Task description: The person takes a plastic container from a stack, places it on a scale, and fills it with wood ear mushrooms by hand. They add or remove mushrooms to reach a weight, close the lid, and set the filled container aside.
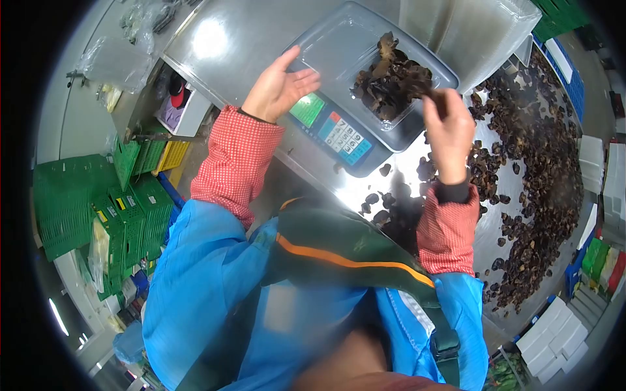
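A clear plastic tray [336, 62] rests on a digital scale [349, 140] with a keypad and a green display. Dark brown, crinkled mushroom pieces [385, 85] lie heaped in the tray's right part. My left hand [280, 85] is empty beside the tray's left edge, fingers spread, above the green display. At the tray's right edge, my right hand [450, 124] has its fingers bent around a dark mushroom piece [417, 85], next to the heap.
Many loose mushroom pieces [541, 169] cover the metal table [222, 72] on the right. Stacked clear trays [466, 32] stand behind the scale. Green crates [78, 202] are at far left, and white foam boxes [554, 339] at lower right.
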The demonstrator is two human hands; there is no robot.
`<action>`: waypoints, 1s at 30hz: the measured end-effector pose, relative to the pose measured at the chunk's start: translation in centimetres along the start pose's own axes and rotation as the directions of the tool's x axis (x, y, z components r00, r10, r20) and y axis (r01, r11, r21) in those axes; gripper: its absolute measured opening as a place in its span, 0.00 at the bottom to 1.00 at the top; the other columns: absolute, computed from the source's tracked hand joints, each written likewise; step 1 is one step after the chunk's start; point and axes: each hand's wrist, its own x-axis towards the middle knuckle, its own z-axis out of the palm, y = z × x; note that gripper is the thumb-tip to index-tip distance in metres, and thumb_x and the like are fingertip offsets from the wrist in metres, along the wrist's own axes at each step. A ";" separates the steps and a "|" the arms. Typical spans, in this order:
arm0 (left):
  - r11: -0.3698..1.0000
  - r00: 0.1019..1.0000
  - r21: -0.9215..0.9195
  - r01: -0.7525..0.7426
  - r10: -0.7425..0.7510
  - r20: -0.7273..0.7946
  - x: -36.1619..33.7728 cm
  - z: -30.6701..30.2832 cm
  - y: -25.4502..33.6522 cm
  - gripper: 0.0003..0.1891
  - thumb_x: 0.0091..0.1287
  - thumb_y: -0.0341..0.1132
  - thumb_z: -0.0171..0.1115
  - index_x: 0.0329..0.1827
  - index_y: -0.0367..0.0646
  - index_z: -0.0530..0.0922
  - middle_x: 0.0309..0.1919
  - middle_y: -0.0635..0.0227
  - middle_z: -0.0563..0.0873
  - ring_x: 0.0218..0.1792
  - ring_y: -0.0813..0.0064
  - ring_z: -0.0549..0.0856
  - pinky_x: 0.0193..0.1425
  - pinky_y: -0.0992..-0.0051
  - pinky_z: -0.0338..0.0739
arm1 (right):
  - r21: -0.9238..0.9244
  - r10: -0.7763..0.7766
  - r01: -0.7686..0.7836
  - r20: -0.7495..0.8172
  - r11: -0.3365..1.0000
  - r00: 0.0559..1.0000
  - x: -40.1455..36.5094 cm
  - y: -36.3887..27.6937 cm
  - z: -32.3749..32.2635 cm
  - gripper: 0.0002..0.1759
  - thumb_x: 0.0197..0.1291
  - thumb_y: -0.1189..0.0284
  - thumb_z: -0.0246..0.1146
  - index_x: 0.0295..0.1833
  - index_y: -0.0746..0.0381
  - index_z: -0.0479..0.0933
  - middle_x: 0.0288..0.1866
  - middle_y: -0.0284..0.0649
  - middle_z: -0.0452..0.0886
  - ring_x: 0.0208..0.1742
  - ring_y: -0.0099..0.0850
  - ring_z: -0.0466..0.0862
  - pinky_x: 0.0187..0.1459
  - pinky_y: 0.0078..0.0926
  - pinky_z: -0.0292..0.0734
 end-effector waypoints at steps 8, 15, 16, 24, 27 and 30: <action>0.997 0.996 -0.026 -0.069 0.067 -0.063 -2.7 -0.4 1.4 0.28 0.74 0.45 0.59 0.69 0.41 0.58 0.61 0.35 0.67 0.62 0.47 0.76 0.66 0.55 0.77 | -0.412 0.316 -0.262 0.068 0.873 0.946 -2.2 5.8 -5.9 0.18 0.63 0.64 0.66 0.55 0.59 0.79 0.32 0.39 0.84 0.34 0.36 0.85 0.39 0.33 0.78; 0.997 0.998 -0.035 -0.062 0.062 0.002 -3.1 0.2 2.7 0.38 0.75 0.46 0.57 0.78 0.43 0.45 0.64 0.29 0.63 0.63 0.41 0.74 0.68 0.53 0.73 | -0.127 0.290 -0.266 0.232 0.955 0.928 -2.8 4.6 -2.0 0.16 0.65 0.65 0.64 0.54 0.61 0.80 0.33 0.39 0.84 0.32 0.33 0.85 0.38 0.31 0.78; 0.998 0.999 -0.033 -0.046 0.046 0.011 -3.0 0.3 2.6 0.40 0.75 0.47 0.58 0.79 0.44 0.42 0.64 0.28 0.63 0.64 0.40 0.73 0.69 0.52 0.72 | -0.109 0.300 -0.282 0.242 0.953 0.923 -2.8 4.2 -1.8 0.15 0.65 0.66 0.63 0.53 0.61 0.80 0.33 0.39 0.84 0.33 0.33 0.85 0.38 0.31 0.78; 1.000 0.994 -0.023 0.017 -0.019 -0.108 -0.6 2.5 0.7 0.47 0.75 0.52 0.55 0.81 0.47 0.30 0.67 0.29 0.60 0.68 0.42 0.69 0.74 0.49 0.63 | -0.088 0.279 -0.265 0.228 0.960 0.933 -3.0 4.5 -1.9 0.13 0.66 0.67 0.63 0.50 0.63 0.81 0.34 0.41 0.86 0.34 0.33 0.86 0.38 0.30 0.79; 0.999 0.970 0.023 -0.043 0.048 -0.237 1.2 3.8 0.2 0.44 0.76 0.55 0.51 0.81 0.46 0.35 0.65 0.40 0.68 0.64 0.52 0.73 0.70 0.53 0.67 | -0.001 0.263 -0.270 0.219 0.963 0.939 -2.9 4.5 -2.1 0.13 0.67 0.67 0.62 0.50 0.64 0.81 0.36 0.42 0.86 0.35 0.32 0.86 0.40 0.29 0.79; 0.909 0.928 0.277 -0.311 0.353 -0.117 0.6 4.8 -0.8 0.35 0.76 0.57 0.49 0.77 0.42 0.58 0.58 0.57 0.77 0.56 0.64 0.76 0.63 0.63 0.71 | 0.111 0.208 -0.225 0.149 0.968 0.967 -2.0 5.2 -2.0 0.14 0.70 0.65 0.60 0.51 0.64 0.81 0.38 0.44 0.87 0.37 0.30 0.86 0.42 0.28 0.79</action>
